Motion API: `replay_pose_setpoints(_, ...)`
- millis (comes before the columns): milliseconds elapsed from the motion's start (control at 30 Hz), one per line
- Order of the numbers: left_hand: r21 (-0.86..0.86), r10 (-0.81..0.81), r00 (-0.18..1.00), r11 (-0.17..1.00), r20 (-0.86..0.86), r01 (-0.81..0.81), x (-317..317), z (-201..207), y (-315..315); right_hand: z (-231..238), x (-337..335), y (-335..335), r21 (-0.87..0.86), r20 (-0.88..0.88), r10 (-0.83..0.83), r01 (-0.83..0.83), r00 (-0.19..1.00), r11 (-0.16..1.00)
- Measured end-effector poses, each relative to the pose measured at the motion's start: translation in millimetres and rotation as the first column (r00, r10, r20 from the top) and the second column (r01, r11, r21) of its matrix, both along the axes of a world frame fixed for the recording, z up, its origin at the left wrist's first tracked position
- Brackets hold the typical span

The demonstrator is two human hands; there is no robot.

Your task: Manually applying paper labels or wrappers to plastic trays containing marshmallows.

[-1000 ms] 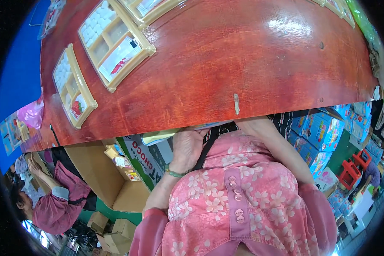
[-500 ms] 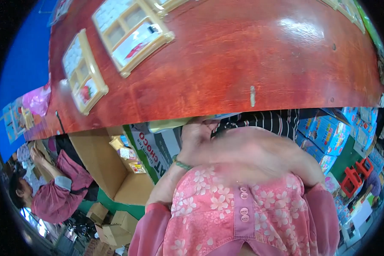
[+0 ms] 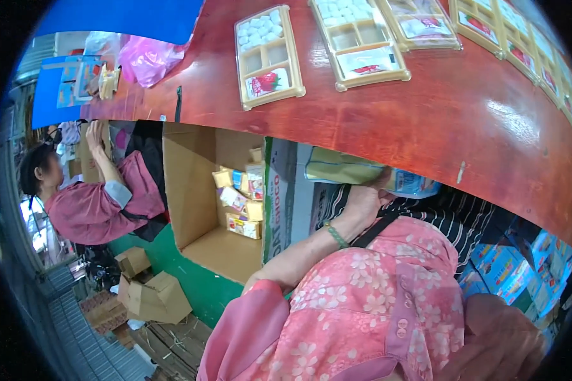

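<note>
My left hand (image 3: 361, 208), with a green bead bracelet at the wrist, is in my lap just below the table's front edge. Its fingers are curled closed against a pale yellow-green and blue printed package (image 3: 416, 183); what they grip is partly hidden. A dark, blurred reddish-brown shape (image 3: 505, 340) at the lower right seems to be my right hand close to the camera, its fingers not readable. On the red table (image 3: 388, 120) lie cream compartment trays (image 3: 268, 58), (image 3: 362, 51), holding white pieces and a sachet with a strawberry picture.
Left of my lap stands an open cardboard box (image 3: 190, 184) with several small packs (image 3: 238, 200) inside. A co-worker (image 3: 102, 203) in pink works at the far left. A pink plastic bag (image 3: 149, 58) lies on the table's left. Blue printed boxes (image 3: 502, 270) stand at the right.
The view has swung left, bringing more trays and the box into sight. My right hand, blurred before my chest earlier, has moved away to the lower right. My left hand stays at my lap.
</note>
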State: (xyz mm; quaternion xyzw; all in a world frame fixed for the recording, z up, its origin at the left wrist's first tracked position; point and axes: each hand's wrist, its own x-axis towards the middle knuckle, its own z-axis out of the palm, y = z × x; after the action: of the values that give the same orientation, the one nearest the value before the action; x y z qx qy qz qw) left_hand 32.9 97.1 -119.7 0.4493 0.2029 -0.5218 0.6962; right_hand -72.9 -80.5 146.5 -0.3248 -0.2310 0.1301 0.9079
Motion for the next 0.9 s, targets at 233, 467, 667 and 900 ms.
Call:
replay_pose_setpoints(233, -0.037, 0.045, 0.996, 0.998, -0.075, -0.048, 6.8, -0.3, -1.5, 31.1, 15.5, -10.1, -0.14, -0.479, 0.186, -0.283, 0.858, 0.949)
replay_pose_setpoints(467, 0.016, 0.037, 0.997, 0.999, -0.063, -0.036, 8.8, 3.8, -5.8, 8.6, 12.6, -6.3, -0.201, -0.074, -0.172, 0.154, 0.982, 0.967)
replay_pose_setpoints(667, 0.002, 0.071, 0.995, 0.997, -0.072, -0.071, 9.8, 6.8, -2.9, 8.3, 11.0, -8.2, -0.356, -0.005, -0.243, 0.225, 0.97, 0.907)
replay_pose_setpoints(900, 0.028, 0.077, 0.995, 0.997, -0.071, -0.075, 9.8, 8.5, -5.0, 14.9, 11.4, -9.2, -0.405, -0.049, -0.234, 0.195, 0.971, 0.893)
